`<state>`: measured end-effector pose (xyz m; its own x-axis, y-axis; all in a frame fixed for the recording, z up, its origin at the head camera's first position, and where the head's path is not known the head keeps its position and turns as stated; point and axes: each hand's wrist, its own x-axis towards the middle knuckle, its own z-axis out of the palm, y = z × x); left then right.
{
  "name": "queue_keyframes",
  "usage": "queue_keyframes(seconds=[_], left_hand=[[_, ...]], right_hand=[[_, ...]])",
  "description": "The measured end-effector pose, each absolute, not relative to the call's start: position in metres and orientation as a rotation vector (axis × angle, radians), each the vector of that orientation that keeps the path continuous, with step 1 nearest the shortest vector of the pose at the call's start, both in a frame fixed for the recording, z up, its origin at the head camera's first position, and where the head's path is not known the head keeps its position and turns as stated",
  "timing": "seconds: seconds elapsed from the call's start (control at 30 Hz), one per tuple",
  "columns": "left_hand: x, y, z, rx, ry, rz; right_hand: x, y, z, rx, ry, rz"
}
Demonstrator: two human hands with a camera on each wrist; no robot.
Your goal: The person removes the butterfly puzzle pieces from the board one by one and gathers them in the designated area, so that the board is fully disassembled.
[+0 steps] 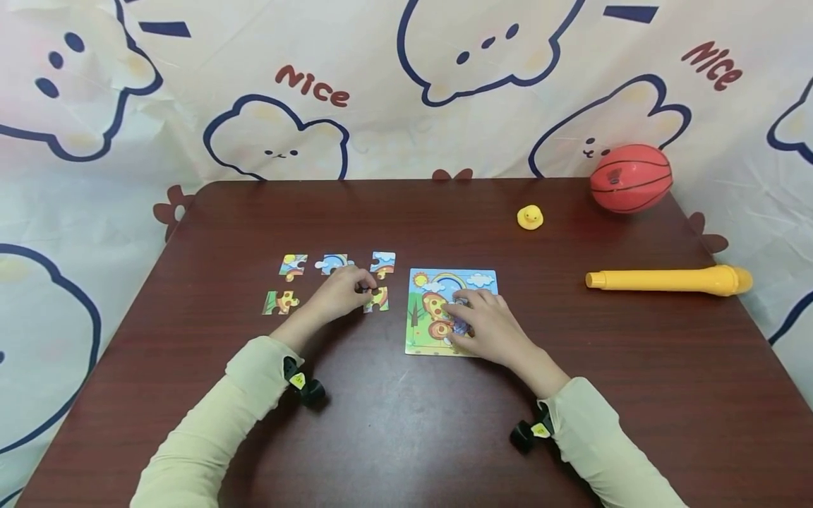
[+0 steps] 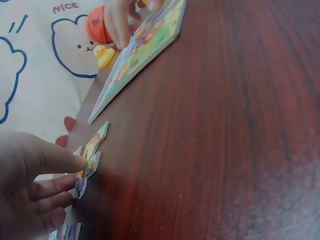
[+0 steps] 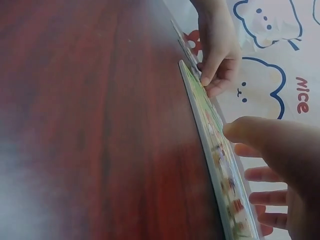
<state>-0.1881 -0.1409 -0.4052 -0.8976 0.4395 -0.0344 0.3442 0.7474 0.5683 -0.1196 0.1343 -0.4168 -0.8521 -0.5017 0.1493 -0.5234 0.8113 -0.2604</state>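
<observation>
My left hand pinches a small jigsaw puzzle piece between thumb and fingers, low over the table, most of it hidden by the hand. Right beside it lies a green and yellow puzzle piece. Behind the hand is a row of three blue-topped pieces, among them a rainbow piece; a green piece with pizza print lies to its left. My right hand is spread over the right side of a picture puzzle board with a sun, rainbow and pizza print; its fingers are straight and apart.
A yellow rubber duck and a red toy basketball stand at the back right of the brown table. The yellow stick-shaped toy lies along the right side. Behind hangs a cloth with bear print.
</observation>
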Motion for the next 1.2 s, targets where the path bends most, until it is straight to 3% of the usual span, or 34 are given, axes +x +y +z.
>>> queue_keyframes(seconds=[0.57, 1.2], left_hand=[[-0.145, -0.086, -0.398, 1.13, 2.764, 0.469], [-0.144, -0.074, -0.406, 1.032, 2.759, 0.414]], right_hand=[[-0.13, 0.125, -0.412, 0.883, -3.058, 0.383], [-0.132, 0.123, -0.412, 0.877, -3.076, 0.357]])
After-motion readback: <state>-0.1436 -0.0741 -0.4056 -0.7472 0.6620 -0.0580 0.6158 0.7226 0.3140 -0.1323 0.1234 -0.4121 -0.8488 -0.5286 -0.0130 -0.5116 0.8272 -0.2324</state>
